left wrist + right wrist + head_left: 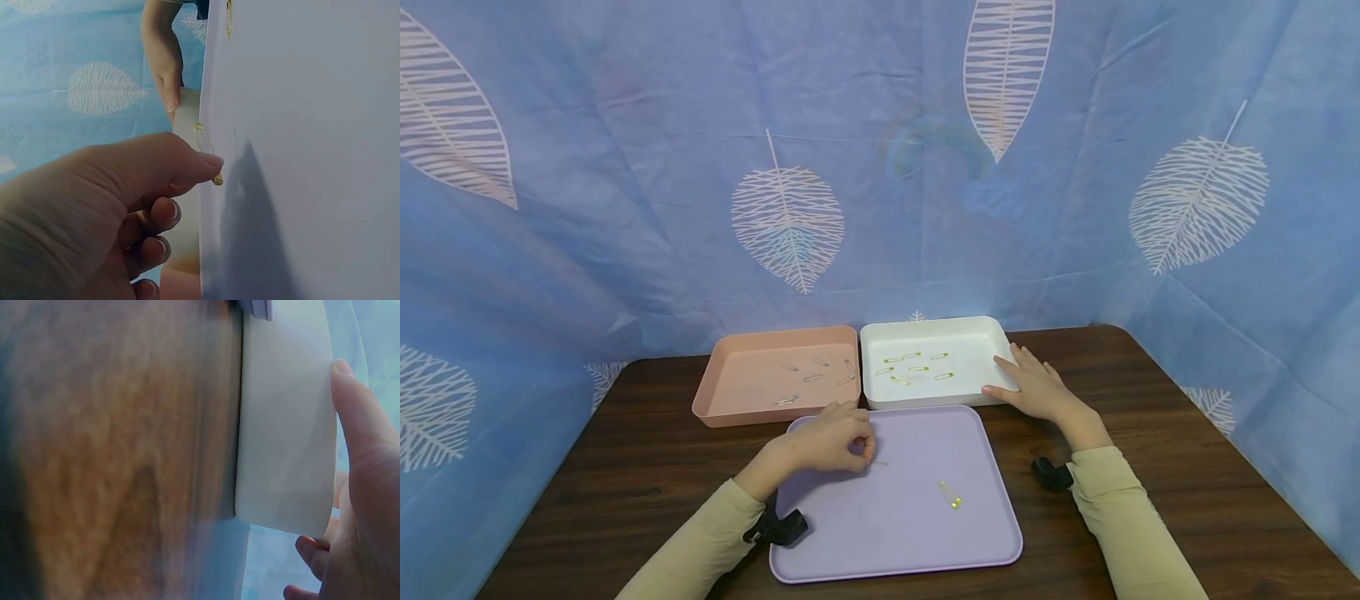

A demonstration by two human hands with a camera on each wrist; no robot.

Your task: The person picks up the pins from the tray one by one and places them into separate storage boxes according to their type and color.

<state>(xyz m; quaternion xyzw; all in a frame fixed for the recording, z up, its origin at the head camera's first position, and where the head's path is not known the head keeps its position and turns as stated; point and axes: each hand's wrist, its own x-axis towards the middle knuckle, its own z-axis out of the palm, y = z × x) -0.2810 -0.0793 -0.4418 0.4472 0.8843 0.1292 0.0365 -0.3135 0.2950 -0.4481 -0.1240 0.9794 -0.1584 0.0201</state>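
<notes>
My left hand [835,437] is over the purple tray [895,533], pinching a gold safety pin [217,180] between thumb and forefinger. Its other fingers are loosely curled in the left wrist view. A second gold safety pin [955,502] lies on the right part of the purple tray. At the right end of the white tray [940,402], my right hand [1037,390] rests on the rim with fingers spread. The right wrist view has its thumb [345,378] along the white tray's edge. Several gold safety pins [918,368] lie inside that tray.
Left of the white tray, against it, stands a pink tray [730,392] holding several silver safety pins [786,401]. All three trays are on a dark wooden table [625,483]. Behind hangs a blue cloth [880,225] with white leaf prints.
</notes>
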